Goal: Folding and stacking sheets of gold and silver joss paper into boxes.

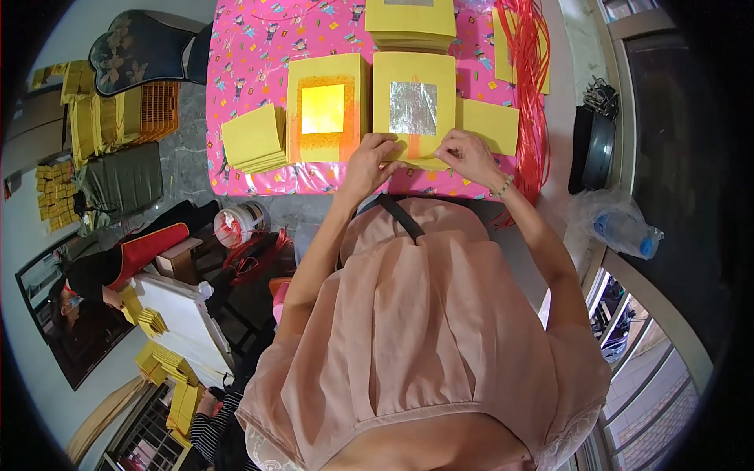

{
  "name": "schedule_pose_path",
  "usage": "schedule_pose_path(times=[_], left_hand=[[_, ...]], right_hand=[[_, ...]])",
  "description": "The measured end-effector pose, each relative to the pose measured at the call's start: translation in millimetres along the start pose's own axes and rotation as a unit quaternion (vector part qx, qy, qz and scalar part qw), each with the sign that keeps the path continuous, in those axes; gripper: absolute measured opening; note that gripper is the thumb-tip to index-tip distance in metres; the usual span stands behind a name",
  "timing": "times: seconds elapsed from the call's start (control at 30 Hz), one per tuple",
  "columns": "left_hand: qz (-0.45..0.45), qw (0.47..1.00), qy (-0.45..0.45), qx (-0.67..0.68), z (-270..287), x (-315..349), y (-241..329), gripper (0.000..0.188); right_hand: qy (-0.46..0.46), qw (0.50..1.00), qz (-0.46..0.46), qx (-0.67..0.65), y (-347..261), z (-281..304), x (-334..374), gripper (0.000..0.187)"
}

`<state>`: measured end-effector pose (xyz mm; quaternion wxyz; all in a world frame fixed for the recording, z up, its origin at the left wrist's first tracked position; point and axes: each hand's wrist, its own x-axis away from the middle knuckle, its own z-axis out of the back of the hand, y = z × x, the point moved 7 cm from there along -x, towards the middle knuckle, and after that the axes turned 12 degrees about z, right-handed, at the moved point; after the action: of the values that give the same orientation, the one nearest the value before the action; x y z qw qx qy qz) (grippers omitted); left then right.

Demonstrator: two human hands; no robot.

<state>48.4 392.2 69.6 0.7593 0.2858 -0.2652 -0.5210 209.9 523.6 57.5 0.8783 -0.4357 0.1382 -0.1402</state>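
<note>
In front of me stands a stack of yellow joss paper (382,98), its top sheet bearing a silver foil square (413,108). My left hand (369,163) is at the near left corner of this stack, fingers bent and closed on the sheet's near edge. At the near right corner my right hand (469,157) pinches the same edge between thumb and fingertips. The near edge looks curled up between my hands. Left of it sits another stack of joss paper (295,94) with a gold square on orange print.
Folded yellow paper (255,137) lies at the left of the pink patterned tablecloth (251,47), more yellow paper (491,125) at the right. Red plastic strands (532,118) hang over the right edge. At lower left, people work at a white table (184,318).
</note>
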Motion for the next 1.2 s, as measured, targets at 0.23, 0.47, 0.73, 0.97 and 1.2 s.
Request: schedule_pose_path(times=[0.23, 0.47, 0.73, 0.97, 1.2], left_hand=[[0.003, 1.0, 0.001, -0.005, 1.5, -1.7, 0.7, 0.038], [0.005, 1.0, 0.002, -0.003, 1.4, -2.3, -1.6, 0.036], [0.006, 1.0, -0.006, -0.007, 4.3, -3.3, 7.3, 0.039], [-0.045, 0.994, 0.029, -0.096, -1.3, -4.5, 19.4, 0.036], [-0.047, 0.989, 0.018, -0.14, -6.3, -9.0, 17.5, 0.025]], right_hand=[[-0.023, 0.999, -0.032, -0.021, 6.2, -0.6, -2.5, 0.02], [-0.019, 1.0, -0.011, -0.02, 8.5, -0.9, -3.8, 0.019], [-0.032, 0.997, -0.062, -0.038, 8.3, -0.3, -5.8, 0.022], [0.012, 0.999, 0.028, 0.011, -6.5, 6.0, -0.1, 0.02], [0.035, 0.97, 0.148, 0.189, -42.7, 15.3, 1.0, 0.036]])
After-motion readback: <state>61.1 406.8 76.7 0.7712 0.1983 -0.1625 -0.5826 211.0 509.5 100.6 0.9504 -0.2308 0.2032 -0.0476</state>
